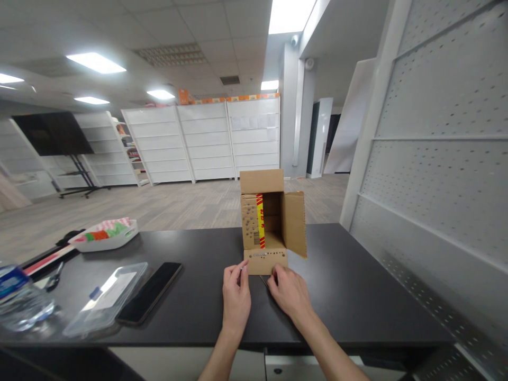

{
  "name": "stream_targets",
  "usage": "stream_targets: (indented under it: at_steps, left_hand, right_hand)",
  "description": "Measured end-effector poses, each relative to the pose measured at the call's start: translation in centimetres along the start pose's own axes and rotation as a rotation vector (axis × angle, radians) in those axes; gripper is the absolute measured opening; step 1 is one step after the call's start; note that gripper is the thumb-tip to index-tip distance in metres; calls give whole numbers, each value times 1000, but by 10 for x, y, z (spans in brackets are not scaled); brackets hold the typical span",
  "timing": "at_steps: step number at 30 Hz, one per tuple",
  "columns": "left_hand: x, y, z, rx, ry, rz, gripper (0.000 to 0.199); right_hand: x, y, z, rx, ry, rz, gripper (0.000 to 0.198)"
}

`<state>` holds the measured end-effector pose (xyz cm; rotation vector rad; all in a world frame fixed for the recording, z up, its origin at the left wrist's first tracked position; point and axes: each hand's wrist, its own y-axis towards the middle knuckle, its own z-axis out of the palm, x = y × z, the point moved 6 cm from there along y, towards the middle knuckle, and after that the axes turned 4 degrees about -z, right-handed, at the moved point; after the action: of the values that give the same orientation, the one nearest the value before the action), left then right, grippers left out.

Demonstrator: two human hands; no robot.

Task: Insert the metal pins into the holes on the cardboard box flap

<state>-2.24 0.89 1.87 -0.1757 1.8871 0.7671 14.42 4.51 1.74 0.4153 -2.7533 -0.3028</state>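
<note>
A cardboard box (249, 222) stands on the dark table with its flaps open towards me. Yellow-and-red tape runs down its left flap, which carries several small round metallic spots. The lower front flap (257, 270) hangs down and has a row of small holes and shiny bits. My left hand (237, 296) is just in front of this flap, thumb and fingers pinched on a tiny shiny piece too small to name. Beside it my right hand (290, 290) is closed, fingertips by the flap's lower right. A thin dark metal rod (263, 281) sticks out from under its fingers.
On the dark table (337, 286), a black phone (151, 293) and a clear plastic case (109, 296) lie left of my hands. Farther left are a water bottle (19, 299) and a white basket (113, 243) with coloured packets. A perforated panel (436, 159) rises along the right.
</note>
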Motion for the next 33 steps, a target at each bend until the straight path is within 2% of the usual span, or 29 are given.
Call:
stream_targets:
  at_steps: [5, 12, 15, 21, 27, 33]
  left_hand:
    - [-2, -2, 4, 55, -59, -18, 38]
    - [4, -2, 5, 3, -184, -101, 31]
    - [2, -1, 8, 36, -167, -98, 29]
    - [-13, 4, 13, 100, -129, -59, 29]
    - [-40, 24, 23, 84, -106, 87, 26]
    - [-32, 40, 44, 43, -110, 72, 27]
  right_hand:
    - [1, -1, -2, 3, 4, -5, 12]
    - [1, 0, -1, 8, 10, -1, 14]
    - [1, 0, -1, 9, 21, -1, 13]
    - [2, 0, -3, 13, 23, 2, 13]
    - [2, 0, -4, 29, 24, 9, 14]
    - [2, 0, -4, 31, 26, 12, 14]
